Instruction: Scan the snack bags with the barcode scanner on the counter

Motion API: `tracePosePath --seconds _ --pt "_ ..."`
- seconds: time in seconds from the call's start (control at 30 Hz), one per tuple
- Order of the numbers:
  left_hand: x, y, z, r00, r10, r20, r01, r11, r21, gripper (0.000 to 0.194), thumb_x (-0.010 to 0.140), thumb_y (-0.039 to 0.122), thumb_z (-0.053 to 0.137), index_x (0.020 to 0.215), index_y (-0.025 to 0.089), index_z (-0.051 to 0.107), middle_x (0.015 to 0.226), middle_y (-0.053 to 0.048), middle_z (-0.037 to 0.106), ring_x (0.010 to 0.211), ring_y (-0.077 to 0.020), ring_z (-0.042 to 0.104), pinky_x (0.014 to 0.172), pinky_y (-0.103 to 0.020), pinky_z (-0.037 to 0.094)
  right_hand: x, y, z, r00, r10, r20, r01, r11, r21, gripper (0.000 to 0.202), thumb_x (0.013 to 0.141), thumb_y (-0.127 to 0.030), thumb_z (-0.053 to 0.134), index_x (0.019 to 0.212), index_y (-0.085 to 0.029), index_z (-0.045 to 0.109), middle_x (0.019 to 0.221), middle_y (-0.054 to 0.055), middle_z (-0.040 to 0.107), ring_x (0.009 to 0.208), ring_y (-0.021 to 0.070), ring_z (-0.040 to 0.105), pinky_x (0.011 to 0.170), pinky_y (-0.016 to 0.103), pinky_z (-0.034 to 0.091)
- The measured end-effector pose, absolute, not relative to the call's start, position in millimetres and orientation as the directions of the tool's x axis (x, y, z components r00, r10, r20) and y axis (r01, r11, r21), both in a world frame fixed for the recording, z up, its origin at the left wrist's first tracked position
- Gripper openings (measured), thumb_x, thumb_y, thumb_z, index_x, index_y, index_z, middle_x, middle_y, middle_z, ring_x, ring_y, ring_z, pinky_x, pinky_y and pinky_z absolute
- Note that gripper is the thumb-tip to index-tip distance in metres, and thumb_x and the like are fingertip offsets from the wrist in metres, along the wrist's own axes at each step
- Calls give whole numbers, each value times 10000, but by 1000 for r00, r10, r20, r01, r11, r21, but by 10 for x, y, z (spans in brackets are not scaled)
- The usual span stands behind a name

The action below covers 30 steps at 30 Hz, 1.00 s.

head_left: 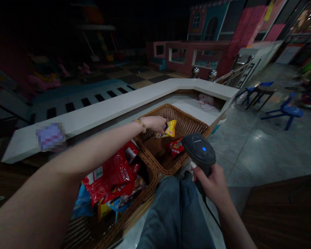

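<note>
White counter: the long, flat-topped white counter (106, 108) ran from the left of the frame to the upper right
Near basket: a brown wicker basket (145, 199) at lower left, cut off by the bottom edge, held a heap with a large glossy red plastic bag (116, 173) on it
Far basket: a second, rectangular brown wicker basket (189, 121) sat at the centre
Right hand: right of centre, the right hand (214, 181) was wrapped round the handle of a dark grey plastic scanner (198, 148) with a blue light
Left hand: at the centre, well apart from the right, the left hand (154, 123) pinched a small glossy yellow packet (171, 128)
Red packet: a small glossy red packet (175, 147) lay in the far basket, partly behind the scanner
Yellow packet: it was within the far basket's rim; it looked light, soft and rather slippery, its contents perhaps breakable, so the flat end seemed the best hold
Hidden: fingers covered the yellow packet's left part; whether it touched the basket floor could not be told; the upper left was too dark to make out
</note>
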State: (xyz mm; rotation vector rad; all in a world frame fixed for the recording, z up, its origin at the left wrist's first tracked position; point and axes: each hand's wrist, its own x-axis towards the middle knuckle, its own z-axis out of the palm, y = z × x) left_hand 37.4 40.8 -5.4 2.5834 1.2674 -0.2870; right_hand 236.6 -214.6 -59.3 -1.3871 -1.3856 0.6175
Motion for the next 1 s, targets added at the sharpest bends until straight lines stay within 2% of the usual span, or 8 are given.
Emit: tracePosePath --seconds 0.1,0.2,0.3,0.43,0.7,0.77,0.9,1.0 --pt "-13 56 275 650 755 -84 546 -387 743 448 722 295 872 1153 202 794 1026 -66 823 982 -248 771 941 -328 591 2355 -2203 -533 186 931 314 403 219 -889 342 922 -506 690 710 -238 676 561 13 673 518 210 616 541 295 476" --pt "-395 -518 460 526 850 15 208 -146 967 501 782 244 878 1263 196 746 1128 -97 809 1114 -261 772 1060 -380 584 2322 -2251 -466 157 927 341 401 256 -880 334 915 -498 690 694 -248 673 546 13 665 520 216 627 536 293 474" --pt "-714 -1081 472 330 942 -64 -27 78 997 368 884 233 848 1225 168 728 1060 -121 803 996 -248 794 999 -381 628 2241 -2308 -423 101 927 360 388 297 -873 315 913 -468 686 685 -252 668 552 18 672 529 225 647 537 295 483" --pt "-998 -1548 318 225 961 -159 -201 205 958 227 967 297 793 1137 157 739 1007 -128 813 868 -224 796 909 -371 669 2066 -2402 -409 -1 931 365 358 341 -869 284 932 -445 672 724 -252 686 567 15 680 531 234 671 548 298 508" --pt "-1147 -1718 171 199 963 -181 -330 240 913 521 1028 577 643 1384 201 707 1207 -170 824 1205 -357 783 1025 -512 656 1785 -2508 -314 -95 909 405 341 412 -845 268 922 -402 660 692 -274 608 513 -6 634 541 243 685 576 298 537" --pt "-1131 -1720 162 166 970 -177 -340 224 913 504 1024 537 669 1382 186 710 1212 -174 825 1196 -350 790 1031 -488 659 1744 -2520 -291 -111 911 397 341 410 -846 249 917 -392 658 703 -277 602 511 -10 631 547 243 688 570 296 540" --pt "-1018 -1765 155 87 975 -204 -361 221 906 366 1021 292 695 1344 123 729 1205 -186 827 1124 -310 818 1066 -461 657 1640 -2551 -279 -160 908 386 324 418 -849 205 909 -362 643 726 -281 597 524 -16 632 531 225 669 568 283 544" --pt "-923 -1804 159 41 979 -198 -393 198 898 312 1032 213 669 1316 105 736 1207 -182 828 1107 -292 823 1080 -463 654 1531 -2592 -285 -186 897 400 322 441 -838 102 888 -348 639 828 -268 658 631 6 708 577 227 693 597 282 566"
